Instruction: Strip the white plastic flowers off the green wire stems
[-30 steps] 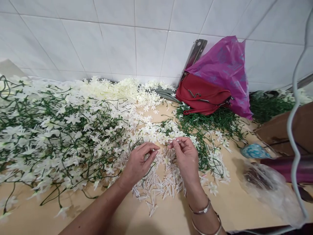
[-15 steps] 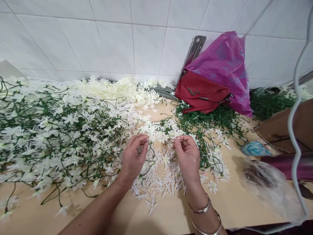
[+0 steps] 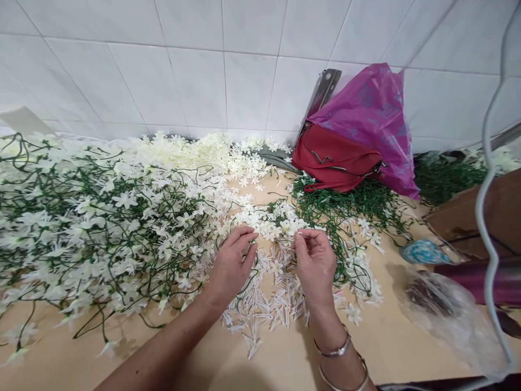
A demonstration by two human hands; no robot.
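My left hand (image 3: pixel 234 260) is held over the table, fingers curved, thumb a little apart from the fingertips, nothing visible between them. My right hand (image 3: pixel 315 263), with silver bangles at the wrist, pinches a small white flower piece (image 3: pixel 300 233) between thumb and index finger; its exact shape is too small to tell. Between and beyond the hands lies a cluster of loose white artificial blossoms (image 3: pixel 271 220). Below it spreads a pile of thin white flower stamens (image 3: pixel 280 304). A large heap of white artificial flowers on green stems (image 3: pixel 122 233) is beside my left hand.
Green plastic stems (image 3: pixel 354 203) lie under a red handbag (image 3: pixel 337 157) and a purple plastic bag (image 3: pixel 370 114) by the tiled wall. To the right are a clear plastic bag (image 3: pixel 448 315), a blue patterned item (image 3: pixel 425 251), a cardboard box (image 3: pixel 468 217) and a hanging white cable (image 3: pixel 484 201).
My left hand has shifted slightly right, nearer the right hand. My right hand has moved a little right and down, still pinching. The view has tilted slightly upward.
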